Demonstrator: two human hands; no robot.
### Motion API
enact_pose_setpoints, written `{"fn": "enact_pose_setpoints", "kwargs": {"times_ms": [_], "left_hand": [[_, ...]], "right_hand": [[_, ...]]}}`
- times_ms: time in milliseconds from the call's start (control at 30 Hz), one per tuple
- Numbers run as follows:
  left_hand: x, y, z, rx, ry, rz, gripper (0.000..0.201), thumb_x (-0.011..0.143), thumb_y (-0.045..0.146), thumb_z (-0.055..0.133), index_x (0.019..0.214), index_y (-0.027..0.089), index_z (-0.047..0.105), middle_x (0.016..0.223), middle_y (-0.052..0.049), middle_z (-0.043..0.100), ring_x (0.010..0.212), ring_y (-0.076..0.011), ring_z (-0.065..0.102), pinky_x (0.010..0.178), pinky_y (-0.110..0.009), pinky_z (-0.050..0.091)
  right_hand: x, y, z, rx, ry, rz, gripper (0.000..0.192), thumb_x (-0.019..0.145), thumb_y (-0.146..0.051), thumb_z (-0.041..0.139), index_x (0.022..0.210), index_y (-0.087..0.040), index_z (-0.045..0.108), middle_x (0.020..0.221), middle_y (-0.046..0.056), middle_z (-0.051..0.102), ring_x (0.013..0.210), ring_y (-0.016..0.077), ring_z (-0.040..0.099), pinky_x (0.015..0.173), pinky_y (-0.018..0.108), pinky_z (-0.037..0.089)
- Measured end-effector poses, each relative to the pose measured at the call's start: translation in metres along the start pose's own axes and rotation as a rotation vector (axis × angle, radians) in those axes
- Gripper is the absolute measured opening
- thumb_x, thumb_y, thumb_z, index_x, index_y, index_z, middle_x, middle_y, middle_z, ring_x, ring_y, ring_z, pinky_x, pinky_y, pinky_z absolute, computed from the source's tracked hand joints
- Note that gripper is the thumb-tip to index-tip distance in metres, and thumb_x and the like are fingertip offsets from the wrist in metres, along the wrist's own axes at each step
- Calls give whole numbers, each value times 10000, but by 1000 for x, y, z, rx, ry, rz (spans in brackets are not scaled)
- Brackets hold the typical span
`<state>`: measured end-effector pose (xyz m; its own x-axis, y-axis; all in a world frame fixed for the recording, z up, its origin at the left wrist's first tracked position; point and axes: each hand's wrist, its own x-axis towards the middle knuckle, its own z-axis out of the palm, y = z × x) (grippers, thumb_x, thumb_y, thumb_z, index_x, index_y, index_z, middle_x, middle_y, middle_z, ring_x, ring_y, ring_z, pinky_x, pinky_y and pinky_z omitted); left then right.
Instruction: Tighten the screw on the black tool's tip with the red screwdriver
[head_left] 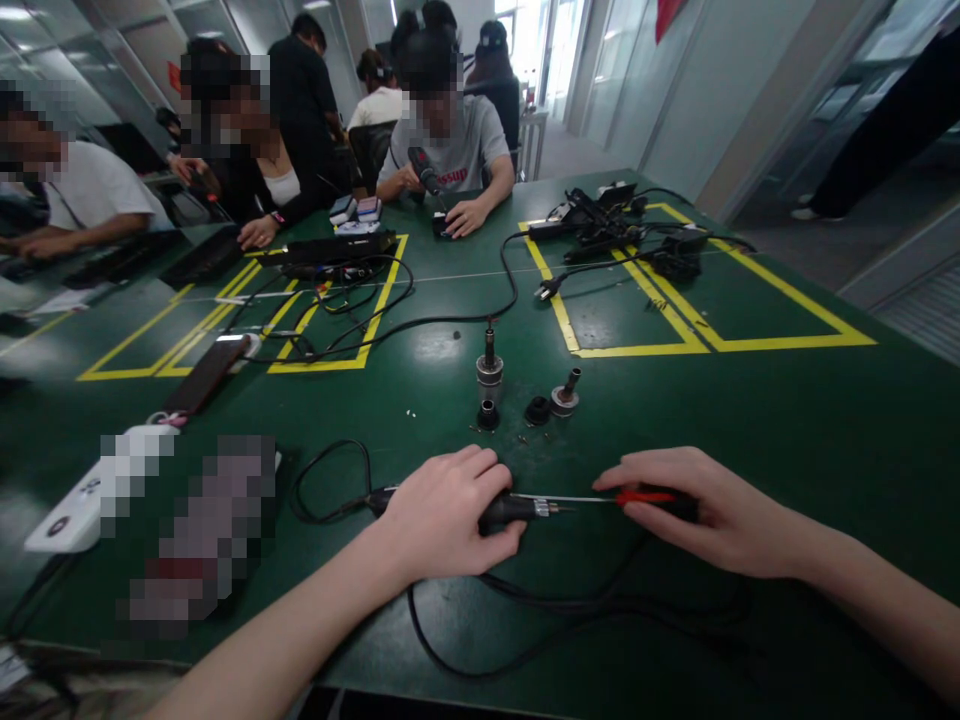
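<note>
My left hand (446,510) is wrapped over a black corded tool handle (517,510) lying on the green table. Its bare right end shows metal and a thin tip; its exact kind is unclear. In my right hand (705,505) is a screwdriver (649,497) with a red and black handle. The thin shaft points left, alongside the tool handle's end; whether they touch I cannot tell. Beyond my hands stand an upright metal and black part (490,368), a small black collar (488,415), a black cap (538,409) and a metal tube with a round base (566,395). Tiny screws lie near them.
A white power strip (67,510) and a dark phone (210,372) lie left. Black cable (517,625) loops in front of me. Tangled cords (600,225) lie farther back by yellow tape squares. Across the table a person (450,150) holds a power drill (425,170).
</note>
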<state>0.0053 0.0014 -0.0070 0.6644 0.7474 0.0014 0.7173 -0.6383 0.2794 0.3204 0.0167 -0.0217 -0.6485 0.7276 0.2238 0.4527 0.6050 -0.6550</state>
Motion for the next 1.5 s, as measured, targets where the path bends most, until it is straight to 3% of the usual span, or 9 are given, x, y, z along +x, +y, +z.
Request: {"fn": "enact_pose_setpoints", "kwargs": {"times_ms": [200,400,533,633,800,933,1133,1300,1500], "left_hand": [[0,0,1,-3,3,4,181,958,389,679,954,216,625,890,-26,656,895,-230,661,797,-342,572],[0,0,1,-6,5,12,182,962,385,683,951,212,625,892,-23,664,892,-227,662,787,-341,563],[1,0,0,0,2,10,190,965,393,683,957,211,629,895,-26,666,893,-230,667,785,-346,561],[2,0,-1,11,-2,11,195,964,392,689,955,206,632,912,-29,678,905,-235,674,775,-346,558],[2,1,-2,15,-7,10,199,963,396,694,953,206,633,925,-29,688,906,-225,676,778,-331,557],[3,1,-2,26,-17,13,211,969,409,690,962,205,639,935,-30,692,909,-226,678,777,-334,561],[4,2,-3,40,-30,7,215,972,410,690,966,201,641,946,-36,697,916,-229,683,775,-334,560],[4,2,-3,38,-19,16,216,975,411,687,960,201,638,941,-36,699,912,-228,683,770,-333,558],[4,0,-2,36,-12,20,217,971,407,697,965,197,640,943,-35,702,920,-232,687,768,-338,556]], "right_hand": [[1,-1,-6,25,-38,43,221,1034,-355,652,1127,-264,831,921,70,828,791,224,776,773,343,630],[3,-1,-4,36,-27,11,167,997,-314,703,1105,-241,808,849,41,775,674,181,721,642,296,576],[-3,7,2,-17,23,4,281,1084,-418,594,1216,-289,805,1035,75,854,865,244,809,777,361,627],[-5,10,4,9,-4,22,356,1123,-446,503,1224,-304,814,999,66,864,796,235,810,676,330,623],[0,4,-2,30,14,40,241,1030,-397,656,1149,-279,829,1008,73,862,832,247,817,735,330,656],[4,0,-4,-1,-6,27,193,985,-348,698,1106,-270,827,948,64,839,770,228,797,673,299,635],[1,8,-1,34,33,24,385,1099,-510,529,1150,-296,845,997,79,862,861,258,820,760,347,664],[5,2,-6,126,-10,96,317,1055,-493,652,1105,-247,846,900,76,833,715,210,774,655,300,635],[9,-3,-7,78,12,46,204,987,-404,732,1049,-243,841,878,65,803,734,204,762,691,308,613]]}}
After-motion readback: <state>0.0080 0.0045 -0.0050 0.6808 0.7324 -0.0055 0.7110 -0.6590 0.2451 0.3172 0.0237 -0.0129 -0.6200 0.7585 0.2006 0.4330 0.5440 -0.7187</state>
